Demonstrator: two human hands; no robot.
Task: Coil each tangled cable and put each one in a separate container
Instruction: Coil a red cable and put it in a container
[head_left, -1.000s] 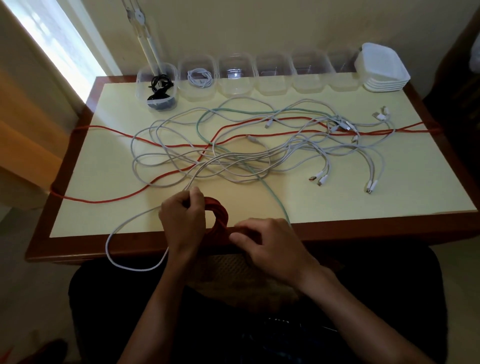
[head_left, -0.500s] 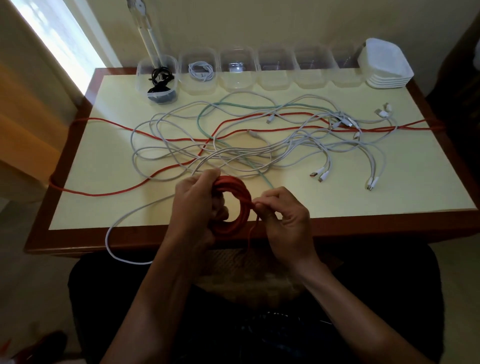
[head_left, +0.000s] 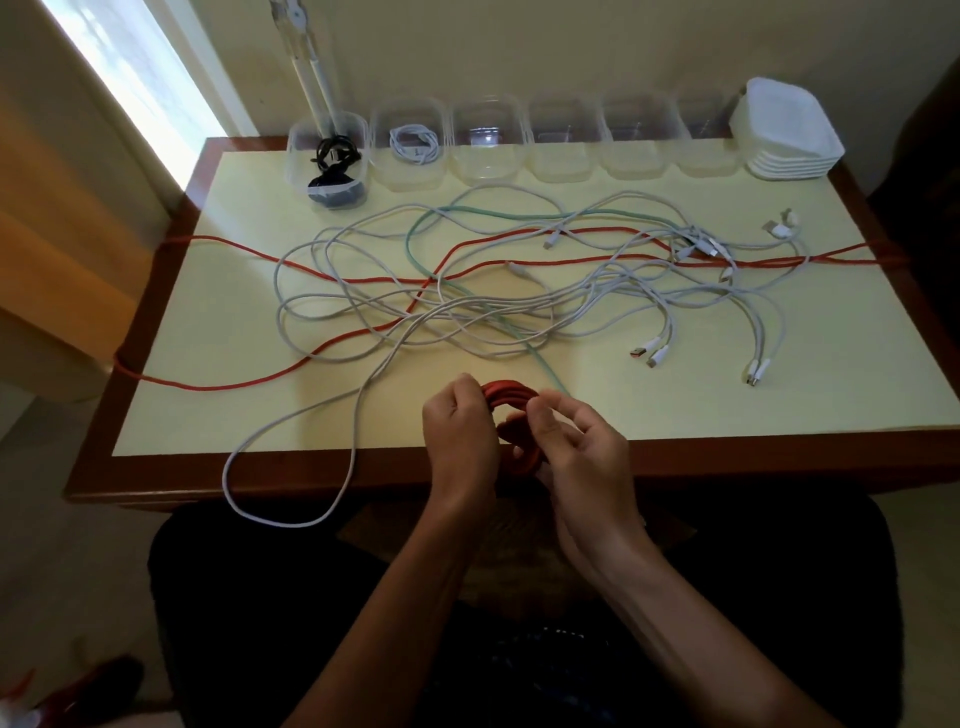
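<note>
Head view: at the table (head_left: 675, 415) edge, the left hand (head_left: 460, 436) grips the red cable's coil (head_left: 511, 415), the right hand (head_left: 576, 447) pinches it, winding; next, probably draw in slack.

My worktop (head_left: 208, 322) has a matt cream top with a glossy brown wood border. Along its far edge stand clear plastic containers (head_left: 488, 140) and white plastic lids (head_left: 789, 132).
</note>
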